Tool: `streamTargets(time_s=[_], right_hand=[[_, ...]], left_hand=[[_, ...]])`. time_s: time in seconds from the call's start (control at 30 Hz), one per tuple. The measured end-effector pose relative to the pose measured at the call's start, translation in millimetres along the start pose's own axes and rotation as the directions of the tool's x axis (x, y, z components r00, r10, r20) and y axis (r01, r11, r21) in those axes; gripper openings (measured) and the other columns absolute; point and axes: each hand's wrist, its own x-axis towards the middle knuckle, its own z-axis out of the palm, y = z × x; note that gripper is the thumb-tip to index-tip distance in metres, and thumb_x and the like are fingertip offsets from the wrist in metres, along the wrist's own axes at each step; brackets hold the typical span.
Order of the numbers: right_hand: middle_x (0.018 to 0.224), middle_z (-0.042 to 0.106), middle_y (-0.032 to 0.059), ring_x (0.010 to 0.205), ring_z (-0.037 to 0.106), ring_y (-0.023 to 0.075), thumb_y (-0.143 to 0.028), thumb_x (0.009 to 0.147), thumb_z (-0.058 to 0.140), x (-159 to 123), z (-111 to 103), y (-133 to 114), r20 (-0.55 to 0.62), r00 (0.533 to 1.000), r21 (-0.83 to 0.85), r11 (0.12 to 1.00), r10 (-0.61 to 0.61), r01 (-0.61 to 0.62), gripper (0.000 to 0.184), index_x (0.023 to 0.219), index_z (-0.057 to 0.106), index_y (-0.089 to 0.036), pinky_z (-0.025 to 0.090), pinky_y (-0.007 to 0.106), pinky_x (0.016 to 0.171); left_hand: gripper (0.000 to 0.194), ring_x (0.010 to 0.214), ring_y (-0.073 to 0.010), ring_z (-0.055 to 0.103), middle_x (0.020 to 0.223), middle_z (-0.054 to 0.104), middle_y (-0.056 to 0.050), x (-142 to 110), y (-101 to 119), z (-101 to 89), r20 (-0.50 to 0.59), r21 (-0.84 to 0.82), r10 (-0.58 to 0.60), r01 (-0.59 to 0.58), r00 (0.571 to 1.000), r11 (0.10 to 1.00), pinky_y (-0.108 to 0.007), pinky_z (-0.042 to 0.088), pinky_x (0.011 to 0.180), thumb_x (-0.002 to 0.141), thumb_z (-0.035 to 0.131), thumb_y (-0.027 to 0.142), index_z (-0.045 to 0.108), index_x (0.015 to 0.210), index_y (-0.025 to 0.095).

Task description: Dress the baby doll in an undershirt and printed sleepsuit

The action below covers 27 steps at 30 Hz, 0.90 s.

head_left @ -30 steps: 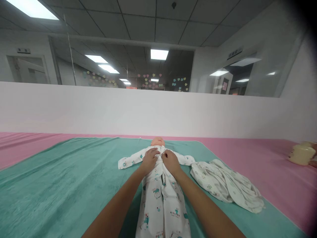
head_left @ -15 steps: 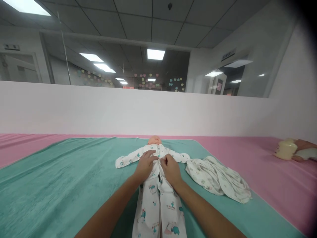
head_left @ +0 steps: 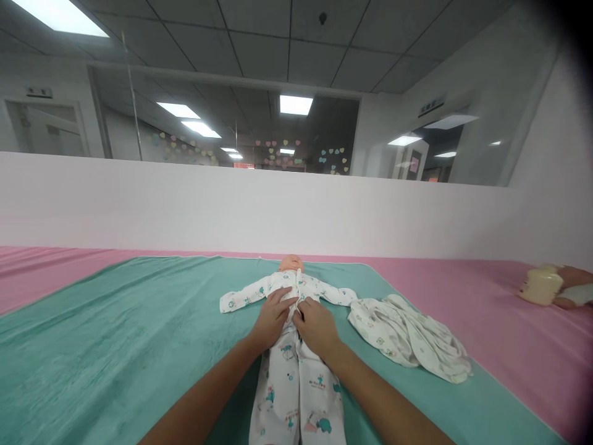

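A baby doll [head_left: 291, 263] lies on its back, head away from me, in a white long-sleeved romper [head_left: 287, 371] with teal and pink prints. My left hand [head_left: 272, 316] lies on the romper's belly, thumb and forefinger stretched out and apart beside the front seam. Just right of it, my right hand [head_left: 317, 324] is closed in a pinch on the romper's front edge. The pinched bit of cloth is mostly hidden by the fingers. Below my hands the two legs of the romper lie straight towards me.
The doll lies on a teal blanket [head_left: 139, 346] spread over a pink sheet [head_left: 463, 296]. A crumpled white printed cloth [head_left: 410, 337] lies by the doll's right-hand sleeve. At the far right are a pale yellow bottle [head_left: 541, 285] and a brown object [head_left: 574, 278]. A white wall [head_left: 231, 210] stands behind.
My right hand has shifted slightly left and down along the front seam. The gap in the romper below my hands has narrowed. My left hand stays on the belly.
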Motion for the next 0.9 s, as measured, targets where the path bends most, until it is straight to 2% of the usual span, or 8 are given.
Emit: streamTargets(time_s=[0.13, 0.3, 0.5, 0.57, 0.63, 0.7, 0.8, 0.9], right_hand=[[0.065, 0.051, -0.0005, 0.062, 0.044, 0.0111, -0.022, 0.081, 0.039, -3.1, -1.6, 2.7, 0.012, 0.999, 0.055, 0.997, -0.051, 0.05, 0.021, 0.06, 0.042, -0.018, 0.021, 0.026, 0.056], [0.06, 0.044, -0.0029, 0.056, 0.039, 0.009, -0.02, 0.076, 0.043, -4.6, -0.7, 5.6, 0.01, 0.999, 0.134, 0.99, -0.046, 0.044, 0.022, 0.056, 0.033, -0.017, 0.021, 0.024, 0.054], [0.069, 0.047, -0.0011, 0.063, 0.044, 0.0108, -0.025, 0.086, 0.032, -0.9, 4.1, 6.2, -0.05, 0.997, 0.214, 0.975, 0.066, -0.054, 0.024, 0.064, 0.038, -0.018, 0.026, 0.024, 0.057], [0.07, 0.048, -0.0003, 0.066, 0.045, 0.012, -0.026, 0.087, 0.03, 2.8, 7.5, 10.1, -0.067, 0.994, 0.237, 0.969, 0.09, -0.072, 0.024, 0.065, 0.039, -0.019, 0.028, 0.025, 0.059], [0.07, 0.048, 0.0004, 0.067, 0.045, 0.0133, -0.029, 0.087, 0.029, 6.9, 12.2, 18.8, -0.083, 0.986, 0.257, 0.959, 0.143, -0.117, 0.025, 0.066, 0.039, -0.019, 0.029, 0.025, 0.06], [0.068, 0.049, 0.0003, 0.066, 0.045, 0.014, -0.031, 0.087, 0.026, 9.8, 18.1, 32.4, -0.06, 0.968, 0.266, 0.939, 0.242, -0.219, 0.027, 0.065, 0.039, -0.02, 0.031, 0.025, 0.059], [0.064, 0.05, -0.0002, 0.061, 0.045, 0.0144, -0.033, 0.085, 0.025, 10.2, 26.3, 59.4, 0.037, 0.929, 0.239, 0.899, 0.369, -0.367, 0.028, 0.063, 0.038, -0.02, 0.031, 0.024, 0.055], [0.061, 0.052, 0.0002, 0.057, 0.046, 0.0147, -0.033, 0.081, 0.029, 7.6, 27.5, 89.9, 0.078, 0.899, 0.184, 0.879, 0.432, -0.439, 0.027, 0.059, 0.039, -0.02, 0.029, 0.024, 0.052]], left_hand=[[0.04, 0.123, -0.0186, 0.032, 0.134, 0.041, -0.001, -0.4, 0.5, -1.2, 0.004, -0.002, 0.007, -0.007, 1.0, 1.0, -0.042, 0.027, 0.105, 0.086, 0.033, 0.017, 0.054, 0.117, 0.029], [0.04, 0.122, -0.0188, 0.034, 0.132, 0.043, -0.002, 0.7, 1.7, -1.8, 0.003, -0.008, -0.008, 0.008, 1.0, 1.0, -0.041, 0.028, 0.104, 0.083, 0.034, 0.013, 0.056, 0.113, 0.026], [0.045, 0.12, -0.0196, 0.036, 0.128, 0.046, -0.004, 8.8, 7.7, -1.8, 0.003, -0.03, -0.053, 0.053, 0.999, 0.998, -0.041, 0.031, 0.102, 0.071, 0.035, 0.003, 0.061, 0.102, 0.022], [0.042, 0.12, -0.0199, 0.036, 0.128, 0.046, -0.003, 10.1, 11.9, -1.3, 0.018, -0.008, -0.078, 0.079, 0.997, 0.997, -0.041, 0.031, 0.102, 0.069, 0.036, 0.002, 0.064, 0.093, 0.022], [0.036, 0.122, -0.0206, 0.034, 0.129, 0.045, 0.0, 9.0, 17.5, -0.9, 0.052, 0.042, -0.08, 0.078, 0.995, 0.996, -0.043, 0.029, 0.103, 0.071, 0.036, 0.003, 0.065, 0.077, 0.022], [0.034, 0.125, -0.0211, 0.029, 0.13, 0.044, 0.005, 5.8, 23.7, -1.4, 0.087, 0.097, -0.057, 0.049, 0.995, 0.994, -0.045, 0.025, 0.104, 0.074, 0.035, 0.005, 0.063, 0.065, 0.022], [0.028, 0.127, -0.0208, 0.026, 0.131, 0.044, 0.007, 0.2, 31.8, -4.8, 0.095, 0.133, -0.043, 0.03, 0.995, 0.991, -0.045, 0.024, 0.105, 0.076, 0.037, 0.009, 0.059, 0.067, 0.022], [0.018, 0.125, -0.0205, 0.029, 0.131, 0.044, 0.003, -2.7, 35.8, -9.2, 0.052, 0.148, -0.047, 0.039, 0.998, 0.988, -0.042, 0.03, 0.102, 0.075, 0.041, 0.012, 0.055, 0.073, 0.022]])
